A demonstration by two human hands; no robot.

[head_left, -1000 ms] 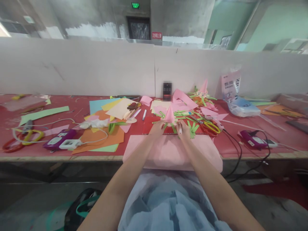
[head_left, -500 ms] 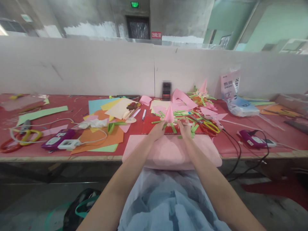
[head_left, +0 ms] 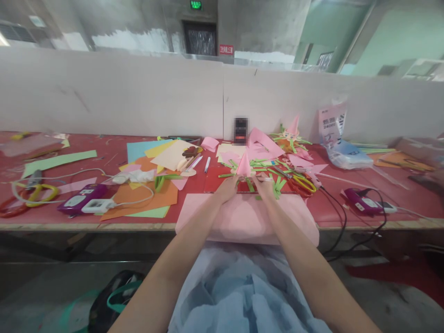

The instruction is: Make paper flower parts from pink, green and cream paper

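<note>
A paper figure with a pink cone hat [head_left: 244, 165] and green paper strips around it sits on a red board [head_left: 213, 186] in front of me. My left hand [head_left: 229, 187] is closed on the figure's lower left edge. At its right edge is my right hand [head_left: 262, 187], fingers closed, with a slim white pen [head_left: 268, 179] lodged in it and pointing right. The fingertips touch the figure, and its lower part is partly hidden by both hands. Loose green strips [head_left: 278, 187] lie just right of my right hand.
Yellow-handled scissors [head_left: 305, 182] lie at right, near a second cone-hat figure [head_left: 292, 129]. Coloured paper sheets [head_left: 145, 199] and a purple power strip [head_left: 83, 200] with cables are at left. A pink cushion [head_left: 194, 212] rests at the table edge. A plastic package [head_left: 347, 155] stands back right.
The pen in my right hand has swung from pointing toward me to lying sideways, pointing right. My right fingers have closed in on the figure's edge. My left hand has barely moved.
</note>
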